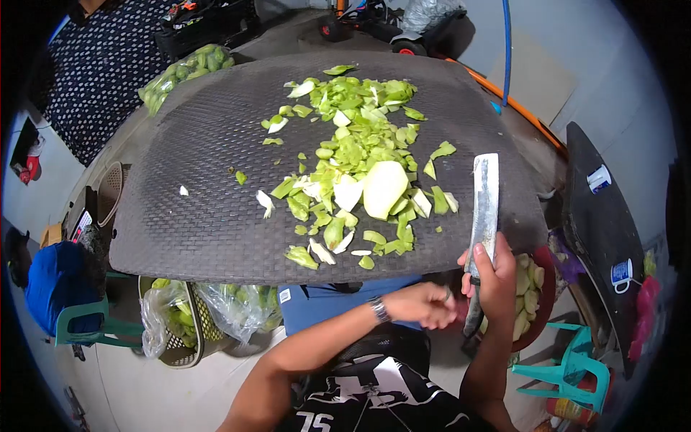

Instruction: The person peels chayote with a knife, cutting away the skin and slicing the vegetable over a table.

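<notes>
My right hand (497, 282) is wrapped round the dark handle of a large knife (486, 201), its broad blade pointing up over the right part of the woven table (194, 216). Below the table's front edge, my left hand (421, 305) has its fingers curled; whether anything is in them is hidden. A peeled pale green piece (385, 189) lies among green peelings (360, 144) spread over the middle of the table. A red basin (538, 320) of peeled pieces stands beyond my right hand, partly covered by it.
Bags of green produce lie at the back left (191, 72) and under the front edge (241, 309), beside a basket (205, 317). Green stools stand at the lower right (576, 367) and left (86, 324). A dark board (594, 237) with mugs is at right.
</notes>
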`<state>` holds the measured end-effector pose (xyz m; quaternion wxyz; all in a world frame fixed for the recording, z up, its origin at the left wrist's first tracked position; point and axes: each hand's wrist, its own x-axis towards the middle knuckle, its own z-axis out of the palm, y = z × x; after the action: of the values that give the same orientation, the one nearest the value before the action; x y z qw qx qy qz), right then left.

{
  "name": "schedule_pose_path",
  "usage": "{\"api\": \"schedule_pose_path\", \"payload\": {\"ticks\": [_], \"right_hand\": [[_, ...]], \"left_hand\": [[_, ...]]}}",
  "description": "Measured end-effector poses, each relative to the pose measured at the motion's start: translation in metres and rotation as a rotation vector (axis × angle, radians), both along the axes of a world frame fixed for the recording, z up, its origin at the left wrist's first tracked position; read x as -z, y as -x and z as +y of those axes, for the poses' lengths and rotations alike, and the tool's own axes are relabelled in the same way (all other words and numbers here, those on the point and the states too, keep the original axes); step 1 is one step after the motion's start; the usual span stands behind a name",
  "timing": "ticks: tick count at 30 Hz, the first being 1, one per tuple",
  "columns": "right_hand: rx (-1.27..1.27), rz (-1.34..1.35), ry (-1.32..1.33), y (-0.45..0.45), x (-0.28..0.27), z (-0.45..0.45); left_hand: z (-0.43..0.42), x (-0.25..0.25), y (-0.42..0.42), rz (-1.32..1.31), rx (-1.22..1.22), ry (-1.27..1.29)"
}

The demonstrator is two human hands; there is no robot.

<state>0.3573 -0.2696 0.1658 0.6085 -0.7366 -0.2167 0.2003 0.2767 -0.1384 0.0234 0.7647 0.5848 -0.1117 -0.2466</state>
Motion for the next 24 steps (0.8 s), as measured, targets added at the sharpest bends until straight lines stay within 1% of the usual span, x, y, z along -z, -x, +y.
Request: {"api": "schedule_pose_path", "payload": {"ticks": [2,3,4,5,6,7,8,9,12,13,16,17,20,21,23,24], "right_hand": [[0.007,-0.045,0.088,0.0,0.002,0.01],[0.012,-0.069,0.133,0.0,0.004,0.014],[0.018,-0.209,0.157,0.0,0.01,0.017],[0.026,-0.349,0.183,-0.001,0.02,0.021],[0.036,-0.491,0.208,-0.002,0.024,0.023],[0.027,-0.426,0.216,0.003,0.014,0.028],[0.02,-0.391,0.235,0.004,0.013,0.031],[0.015,-0.358,0.251,0.003,0.011,0.033],[-0.025,-0.298,0.247,-0.003,0.008,0.042],[-0.032,-0.294,0.232,-0.006,0.01,0.044],[-0.038,-0.32,0.217,-0.016,0.014,0.054],[-0.04,-0.329,0.222,-0.017,0.014,0.057],[-0.076,-0.413,0.238,-0.019,0.005,0.069],[-0.067,-0.457,0.271,-0.016,0.003,0.073],[-0.045,-0.547,0.338,-0.011,-0.002,0.078],[-0.068,-0.681,0.304,-0.013,0.001,0.078]], "left_hand": [[0.031,-0.073,0.037,-0.11,-0.012,-0.264],[0.046,-0.098,0.049,-0.179,-0.106,-0.365],[0.057,-0.103,0.055,-0.445,-0.364,-0.414],[0.067,-0.111,0.059,-0.499,-0.628,-0.561],[0.08,-0.121,0.054,-0.346,-0.797,-0.844],[0.088,-0.129,0.045,-0.261,-1.01,-1.209],[0.102,-0.119,0.032,-0.345,-1.194,-1.473],[0.115,-0.108,0.02,-0.486,-1.339,-1.536],[0.126,-0.1,-0.01,-0.436,-1.251,-1.646],[0.129,-0.097,-0.018,-0.408,-1.223,-1.619],[0.136,-0.099,-0.025,-0.576,-1.208,-1.566],[0.135,-0.099,-0.027,-0.593,-1.207,-1.499],[0.132,-0.102,-0.027,-0.37,-1.023,-1.171],[0.13,-0.104,-0.026,-0.382,-1.039,-1.122],[0.132,-0.093,-0.024,-0.474,-1.069,-1.065],[0.134,-0.088,-0.022,-0.522,-1.08,-1.036]]}}
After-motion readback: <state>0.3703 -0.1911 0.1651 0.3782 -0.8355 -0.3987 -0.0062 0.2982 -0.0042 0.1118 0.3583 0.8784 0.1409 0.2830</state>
